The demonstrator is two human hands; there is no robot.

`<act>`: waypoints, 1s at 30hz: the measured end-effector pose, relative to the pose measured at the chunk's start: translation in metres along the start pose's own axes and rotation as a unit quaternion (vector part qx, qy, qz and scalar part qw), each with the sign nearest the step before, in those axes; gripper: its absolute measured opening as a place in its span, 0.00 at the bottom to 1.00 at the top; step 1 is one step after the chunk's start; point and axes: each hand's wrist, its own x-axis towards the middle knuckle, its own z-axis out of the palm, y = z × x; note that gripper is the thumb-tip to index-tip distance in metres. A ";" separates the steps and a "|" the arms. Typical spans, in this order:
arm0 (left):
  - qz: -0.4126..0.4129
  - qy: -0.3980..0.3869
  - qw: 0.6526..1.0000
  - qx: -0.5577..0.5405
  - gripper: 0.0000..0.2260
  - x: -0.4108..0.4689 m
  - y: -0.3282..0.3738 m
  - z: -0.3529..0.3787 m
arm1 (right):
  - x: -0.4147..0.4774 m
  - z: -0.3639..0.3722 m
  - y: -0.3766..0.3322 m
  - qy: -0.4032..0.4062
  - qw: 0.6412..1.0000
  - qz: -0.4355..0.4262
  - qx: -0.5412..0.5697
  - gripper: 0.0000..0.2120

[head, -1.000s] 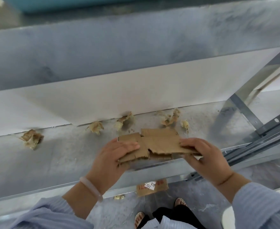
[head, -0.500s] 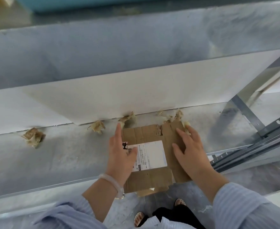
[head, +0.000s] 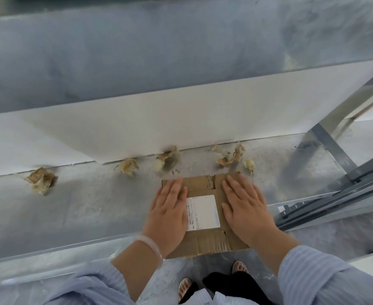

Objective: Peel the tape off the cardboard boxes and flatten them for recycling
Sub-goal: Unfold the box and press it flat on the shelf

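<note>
The flattened cardboard box (head: 199,184) is laid on the grey metal shelf (head: 82,208), with its near edge overhanging the shelf lip. The left hand (head: 168,214) and right hand (head: 244,210) are pressed flat on it, fingers straight and nothing gripped, one on each side of the white label (head: 204,213). Pressure is best spread evenly over the creases and kept off the overhang, so that the box is not tipped. Crumpled tape scraps (head: 127,166) are scattered just beyond the box, against a white panel (head: 181,128). Metal rails (head: 335,202) are seen to its right.
</note>
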 end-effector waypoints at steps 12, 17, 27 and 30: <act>0.063 -0.073 0.994 0.052 0.33 0.009 -0.001 0.013 | 0.007 0.015 0.005 -0.056 0.994 -0.091 -0.012 0.36; 0.052 -0.069 0.994 0.068 0.39 -0.003 -0.021 0.011 | 0.002 0.011 0.034 -0.067 0.990 -0.116 -0.036 0.41; 0.031 -0.103 0.991 0.085 0.42 -0.003 -0.019 -0.002 | 0.001 0.000 0.026 -0.100 0.991 -0.082 -0.042 0.43; -0.014 -0.098 0.992 0.074 0.42 -0.010 -0.015 -0.004 | -0.004 -0.002 0.024 -0.116 0.991 -0.059 -0.030 0.44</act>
